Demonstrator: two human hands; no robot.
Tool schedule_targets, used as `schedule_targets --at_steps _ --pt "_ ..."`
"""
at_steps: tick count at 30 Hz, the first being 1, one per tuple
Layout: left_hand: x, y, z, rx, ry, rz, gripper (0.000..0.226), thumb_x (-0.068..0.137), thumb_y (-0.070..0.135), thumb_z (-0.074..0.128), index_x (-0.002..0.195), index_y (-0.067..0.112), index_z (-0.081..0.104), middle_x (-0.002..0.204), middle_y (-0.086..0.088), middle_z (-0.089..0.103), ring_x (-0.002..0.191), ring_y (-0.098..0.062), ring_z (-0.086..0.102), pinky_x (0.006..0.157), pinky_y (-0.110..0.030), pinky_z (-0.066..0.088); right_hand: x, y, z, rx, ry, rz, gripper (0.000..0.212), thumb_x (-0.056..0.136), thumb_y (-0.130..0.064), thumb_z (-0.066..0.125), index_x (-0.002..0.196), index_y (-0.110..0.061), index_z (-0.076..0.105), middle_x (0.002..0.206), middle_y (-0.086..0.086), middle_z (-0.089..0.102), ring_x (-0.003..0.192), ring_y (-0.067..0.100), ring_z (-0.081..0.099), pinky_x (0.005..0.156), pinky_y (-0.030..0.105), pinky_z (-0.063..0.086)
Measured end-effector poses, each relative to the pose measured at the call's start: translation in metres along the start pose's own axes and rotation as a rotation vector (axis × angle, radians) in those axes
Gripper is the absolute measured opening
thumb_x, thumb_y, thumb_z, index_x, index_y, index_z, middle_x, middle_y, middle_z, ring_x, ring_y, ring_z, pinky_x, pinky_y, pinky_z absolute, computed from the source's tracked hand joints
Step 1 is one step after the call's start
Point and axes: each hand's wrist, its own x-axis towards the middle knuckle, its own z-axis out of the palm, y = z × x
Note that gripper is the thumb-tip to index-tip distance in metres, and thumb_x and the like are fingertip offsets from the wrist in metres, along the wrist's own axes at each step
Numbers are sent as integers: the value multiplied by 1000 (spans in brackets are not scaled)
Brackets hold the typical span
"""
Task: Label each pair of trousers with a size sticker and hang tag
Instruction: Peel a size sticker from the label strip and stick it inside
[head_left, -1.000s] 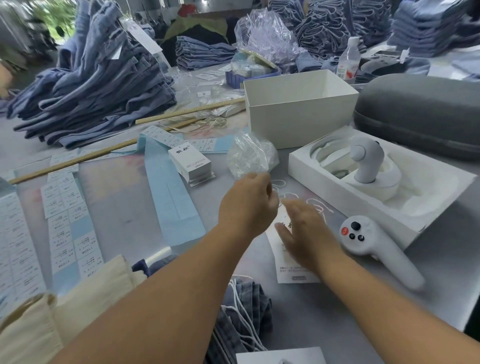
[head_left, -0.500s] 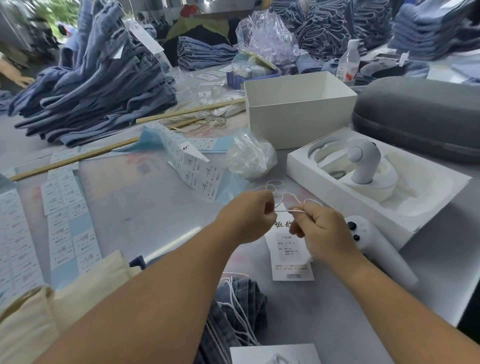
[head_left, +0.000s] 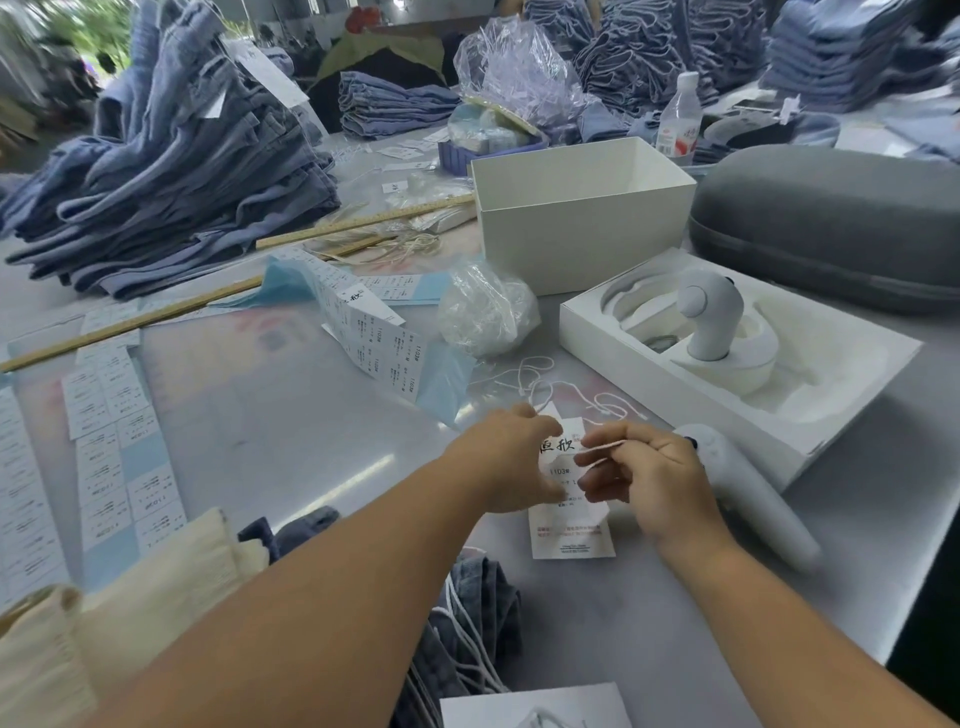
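A white hang tag with printed text lies on the grey table in front of me. My left hand pinches the tag's upper left edge. My right hand pinches a thin white string just over the tag's top. More loose white strings lie beyond the tag. Blue trousers with white cords sit at the table's near edge under my arms. Size sticker sheets lie to the left, and a folded strip of stickers lies in the middle.
A large pile of blue trousers fills the back left. A white open box, a tray with a white controller, another controller and a grey case crowd the right. A crumpled plastic bag and wooden rulers lie mid-table.
Both hands have dropped onto the hang tag; the left now pinches its edge while the right still holds the string. The sticker strip in the middle unfolded a second ago.
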Motion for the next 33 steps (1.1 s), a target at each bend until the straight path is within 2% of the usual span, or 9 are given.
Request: schedule_targets --at_steps 3,8,14,18,20,23,28,31,33 --pt "0 3 5 56 -78 29 101 71 59 78 152 26 27 152 5 38 139 -23 32 112 -42 34 4 1 0 41 33 -1 49 82 12 32 56 -13 66 63 13 68 48 18 62 48 29 53" --pt "3 4 8 76 -41 8 103 67 59 81 150 30 28 144 3 50 130 -25 42 102 -42 42 13 5 -1 89 160 -18 48 76 11 35 45 -16 58 63 6 68 57 15 64 52 28 55" --pt "2 6 7 111 -13 2 99 68 58 81 148 30 30 139 3 54 124 -26 46 92 -38 40 13 6 2 60 186 -17 39 74 16 32 52 -8 52 67 12 68 66 28 63 66 40 57" --pt "1 8 7 132 -15 8 98 69 58 80 148 29 31 138 3 54 125 -26 47 97 -39 39 11 5 2 -389 173 -14 38 72 11 37 51 -15 56 52 5 61 50 17 54 58 32 48" --pt "0 9 7 142 -11 18 96 68 57 81 146 27 33 137 2 55 125 -25 48 99 -40 40 9 5 4 -640 100 -12 33 74 7 41 54 -15 56 55 -1 59 55 16 52 54 26 38" --pt "0 10 6 137 -19 21 89 68 57 81 140 24 41 131 2 55 121 -25 50 100 -41 40 8 8 7 -838 149 -82 31 81 3 42 58 -16 50 62 -1 54 66 24 47 54 30 31" --pt "-1 7 6 137 -17 -29 96 65 61 81 141 23 38 135 -2 47 125 -26 42 106 -41 37 5 10 16 -855 169 -95 28 85 1 41 64 -15 53 72 3 58 74 28 50 63 33 35" --pt "-1 5 7 152 -6 -48 103 63 65 80 144 23 32 141 -4 42 130 -28 38 108 -42 35 8 10 20 -771 143 -57 24 84 -1 40 72 -8 59 79 5 65 76 33 58 66 36 47" --pt "-1 5 7 153 -5 -58 108 63 66 79 147 22 28 146 -5 39 134 -29 35 110 -42 32 9 10 22 -678 123 -20 22 83 1 40 75 -3 59 84 4 69 80 37 61 67 34 47"
